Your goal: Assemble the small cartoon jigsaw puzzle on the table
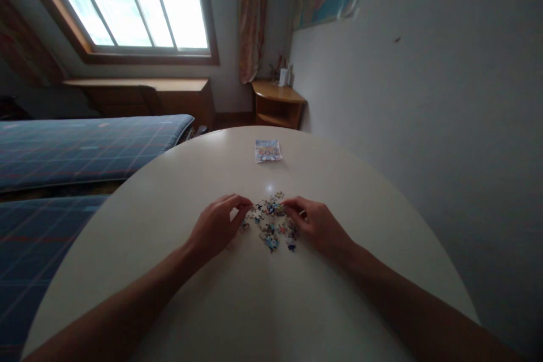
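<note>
A loose pile of small jigsaw puzzle pieces (270, 229) lies on the white round table (203, 169), some overlapping, in mixed blue, yellow and pink. At the pile's left edge is my left hand (220, 218), its thumb and forefinger pinched together at a puzzle piece. My right hand (311, 219) rests against the right side of the pile, fingers curled and their tips among the pieces. Whatever is between the right fingertips is too small to make out. Beyond the pile lies a small printed picture sheet (268, 150), flat on the table.
Left of the table is a bed with a blue plaid mattress (85, 150). A wooden corner shelf (278, 93) stands behind the table, and a long desk (139, 86) runs under the window. The white wall (445, 124) is close on the right.
</note>
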Demonstrator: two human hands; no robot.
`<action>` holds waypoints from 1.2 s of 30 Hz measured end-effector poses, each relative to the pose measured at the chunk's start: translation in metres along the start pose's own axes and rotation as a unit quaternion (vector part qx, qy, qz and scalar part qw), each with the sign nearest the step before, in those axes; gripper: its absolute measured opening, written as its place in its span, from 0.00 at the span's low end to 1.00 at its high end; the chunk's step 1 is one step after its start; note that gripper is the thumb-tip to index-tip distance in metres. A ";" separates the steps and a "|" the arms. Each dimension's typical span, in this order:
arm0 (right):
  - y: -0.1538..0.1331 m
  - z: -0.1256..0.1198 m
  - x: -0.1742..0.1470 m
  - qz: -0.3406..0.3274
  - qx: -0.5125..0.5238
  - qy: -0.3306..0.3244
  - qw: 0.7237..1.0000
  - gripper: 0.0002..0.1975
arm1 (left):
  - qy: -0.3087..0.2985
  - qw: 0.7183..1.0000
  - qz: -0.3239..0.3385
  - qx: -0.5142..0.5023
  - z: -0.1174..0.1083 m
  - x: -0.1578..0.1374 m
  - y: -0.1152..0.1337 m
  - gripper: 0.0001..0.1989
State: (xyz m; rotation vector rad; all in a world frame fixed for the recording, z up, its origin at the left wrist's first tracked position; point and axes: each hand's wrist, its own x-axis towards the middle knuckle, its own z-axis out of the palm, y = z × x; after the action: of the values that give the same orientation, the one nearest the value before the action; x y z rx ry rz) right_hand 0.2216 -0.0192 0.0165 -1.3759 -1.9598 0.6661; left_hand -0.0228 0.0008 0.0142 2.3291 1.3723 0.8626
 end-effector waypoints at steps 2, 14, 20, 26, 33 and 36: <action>0.000 0.000 0.000 -0.004 -0.013 0.009 1.000 0.11 | 0.016 1.000 0.009 0.023 0.000 0.001 -0.004 0.07; -0.001 0.011 -0.006 -0.135 -0.158 -0.095 0.973 0.37 | -0.092 0.987 0.134 0.006 0.012 0.001 -0.009 0.18; -0.001 0.007 -0.001 -0.154 -0.131 -0.055 0.978 0.11 | -0.104 0.984 0.142 -0.012 0.012 0.001 -0.003 0.10; -0.005 0.005 0.001 -0.059 -0.072 -0.032 0.995 0.09 | -0.064 0.995 0.077 -0.007 0.014 -0.001 -0.002 0.11; -0.005 0.004 0.001 0.027 0.051 -0.003 0.998 0.16 | -0.010 0.999 -0.003 -0.049 0.012 0.003 -0.005 0.11; -0.003 0.006 0.001 0.037 0.102 -0.008 0.994 0.17 | 0.002 0.999 -0.010 -0.052 0.012 0.004 -0.006 0.10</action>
State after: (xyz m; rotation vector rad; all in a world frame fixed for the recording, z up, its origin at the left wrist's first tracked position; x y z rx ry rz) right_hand 0.2152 -0.0193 0.0151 -1.3248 -1.8034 0.8887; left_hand -0.0178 0.0078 0.0029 2.2326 1.3184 0.9108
